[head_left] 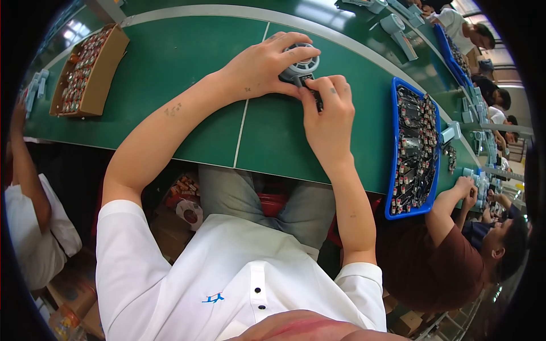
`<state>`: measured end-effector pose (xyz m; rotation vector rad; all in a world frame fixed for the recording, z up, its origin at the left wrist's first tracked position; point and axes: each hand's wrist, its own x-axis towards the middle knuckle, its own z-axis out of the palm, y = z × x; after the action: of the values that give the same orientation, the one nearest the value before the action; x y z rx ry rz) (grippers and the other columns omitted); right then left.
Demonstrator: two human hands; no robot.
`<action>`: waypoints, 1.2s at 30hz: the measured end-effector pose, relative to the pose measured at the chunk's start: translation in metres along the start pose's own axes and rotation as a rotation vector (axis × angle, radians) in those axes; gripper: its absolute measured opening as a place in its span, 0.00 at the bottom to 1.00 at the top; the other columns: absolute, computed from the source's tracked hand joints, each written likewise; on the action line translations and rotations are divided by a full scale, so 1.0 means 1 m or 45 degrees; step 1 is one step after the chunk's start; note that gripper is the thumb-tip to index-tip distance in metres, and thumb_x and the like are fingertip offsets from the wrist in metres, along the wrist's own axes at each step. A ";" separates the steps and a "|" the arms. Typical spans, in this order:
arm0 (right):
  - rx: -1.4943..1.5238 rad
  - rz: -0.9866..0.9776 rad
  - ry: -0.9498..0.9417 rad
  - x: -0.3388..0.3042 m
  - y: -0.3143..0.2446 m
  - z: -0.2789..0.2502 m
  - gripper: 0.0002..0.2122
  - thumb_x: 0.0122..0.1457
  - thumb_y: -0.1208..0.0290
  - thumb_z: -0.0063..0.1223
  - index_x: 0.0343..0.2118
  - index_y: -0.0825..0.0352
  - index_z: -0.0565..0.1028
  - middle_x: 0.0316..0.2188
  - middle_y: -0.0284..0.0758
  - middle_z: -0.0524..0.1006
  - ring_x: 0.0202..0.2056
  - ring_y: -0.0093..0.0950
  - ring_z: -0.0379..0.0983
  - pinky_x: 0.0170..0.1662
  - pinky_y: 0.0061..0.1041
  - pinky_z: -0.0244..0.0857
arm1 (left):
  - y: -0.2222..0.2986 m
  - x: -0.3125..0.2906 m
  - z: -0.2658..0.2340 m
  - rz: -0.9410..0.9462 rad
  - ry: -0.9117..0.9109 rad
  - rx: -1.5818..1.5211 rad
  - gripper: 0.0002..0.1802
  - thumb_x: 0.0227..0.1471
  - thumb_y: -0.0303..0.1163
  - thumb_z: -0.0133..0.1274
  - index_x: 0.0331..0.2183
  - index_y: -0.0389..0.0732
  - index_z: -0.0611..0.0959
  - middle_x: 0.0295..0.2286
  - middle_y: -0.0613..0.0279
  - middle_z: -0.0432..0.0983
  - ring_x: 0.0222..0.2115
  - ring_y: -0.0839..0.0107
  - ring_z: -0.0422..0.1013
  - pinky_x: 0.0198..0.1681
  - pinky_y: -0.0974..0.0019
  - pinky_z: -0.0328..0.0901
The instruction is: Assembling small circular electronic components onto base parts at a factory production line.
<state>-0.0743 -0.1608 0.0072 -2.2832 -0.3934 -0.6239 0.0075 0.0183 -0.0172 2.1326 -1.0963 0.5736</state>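
My left hand (266, 63) grips the round head of a grey-blue plastic housing (296, 70), shaped like a small handheld fan with a ringed, slotted head. Its fingers curl over the far rim, with the thumb along the near side. At the handle end, my right hand (331, 116) pinches a small black part (309, 78) that lies in or against the handle. The fingers hide most of that part and much of the handle. Both hands rest close together over the green table (187, 108).
Right of my hands, a blue tray (392, 165) holds many small black parts with wires. A cardboard box (94, 94) of small round metal parts stands at the left. Similar grey-blue housings (398, 35) lie beyond. Co-workers sit on both sides, one in a dark red shirt (426, 264).
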 end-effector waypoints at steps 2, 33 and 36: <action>-0.026 -0.053 0.022 -0.003 0.003 0.003 0.09 0.54 0.80 0.60 0.38 0.70 0.77 0.34 0.41 0.77 0.31 0.37 0.71 0.37 0.31 0.70 | -0.001 -0.001 -0.001 -0.018 -0.015 -0.012 0.41 0.38 0.33 0.73 0.57 0.50 0.76 0.58 0.63 0.68 0.52 0.59 0.71 0.56 0.59 0.70; -0.585 0.236 -0.147 0.284 0.223 0.019 0.22 0.65 0.49 0.41 0.51 0.57 0.79 0.49 0.36 0.81 0.49 0.43 0.77 0.51 0.38 0.70 | -0.023 -0.005 -0.018 -0.236 0.299 0.251 0.09 0.46 0.23 0.60 0.33 0.44 0.84 0.21 0.68 0.79 0.18 0.67 0.71 0.25 0.69 0.66; -0.765 0.381 -0.207 0.292 0.317 -0.009 0.24 0.63 0.44 0.44 0.53 0.55 0.78 0.50 0.35 0.80 0.50 0.41 0.77 0.52 0.35 0.70 | -0.026 0.006 -0.001 -0.118 0.279 0.247 0.09 0.46 0.24 0.60 0.33 0.45 0.84 0.19 0.68 0.80 0.14 0.66 0.70 0.21 0.68 0.65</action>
<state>0.3081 -0.3586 -0.0099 -2.8999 0.0844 -0.4399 0.0323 0.0269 -0.0215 2.2084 -0.8460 0.8773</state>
